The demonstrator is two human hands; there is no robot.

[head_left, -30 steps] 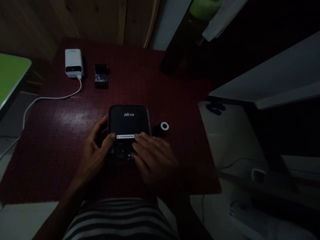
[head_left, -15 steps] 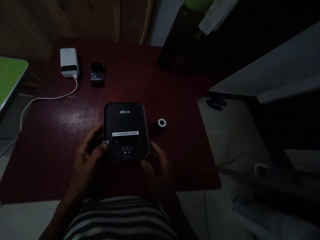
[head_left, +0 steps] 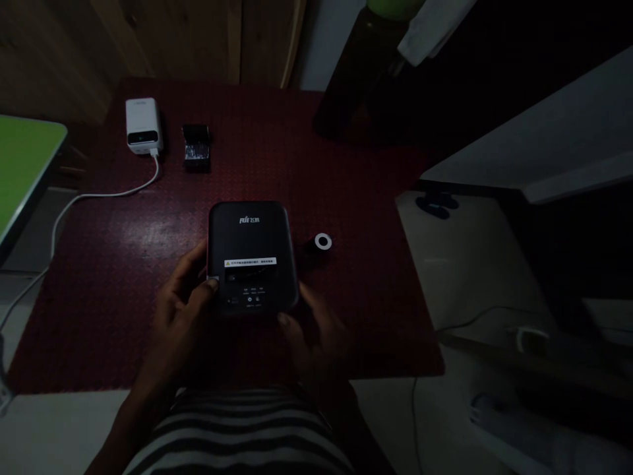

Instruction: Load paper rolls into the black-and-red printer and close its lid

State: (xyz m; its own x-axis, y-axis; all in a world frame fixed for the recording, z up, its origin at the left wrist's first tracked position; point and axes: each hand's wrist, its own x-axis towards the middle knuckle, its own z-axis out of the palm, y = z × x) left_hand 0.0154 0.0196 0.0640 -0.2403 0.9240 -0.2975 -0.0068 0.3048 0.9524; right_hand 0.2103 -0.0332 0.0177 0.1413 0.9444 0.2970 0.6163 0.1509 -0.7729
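In the head view a small black printer [head_left: 250, 241] with a white logo, a white warning strip and a dark slot lies before me on the red tabletop. My left hand [head_left: 185, 297] is closed on its left side, thumb on the grey piece at the edge and fingers along the flank. On the other side, my right hand [head_left: 316, 330] holds the lower right corner between thumb and fingers. A small roll [head_left: 323, 242] with a white ring-shaped end and a dark centre lies just right of the printer.
A white power bank [head_left: 143, 125] with a plugged-in white cable [head_left: 111, 194] stands at the back left, beside a dark ribbon spool [head_left: 196, 146]. A tall dark bottle [head_left: 349, 72] with a green top is at the back right. A green-topped table [head_left: 30, 161] juts in from the left.
The view has shifted slightly, moving the whole scene a little to the right. Both hands keep their places on the printer; the left thumb sits slightly further over the grey piece.
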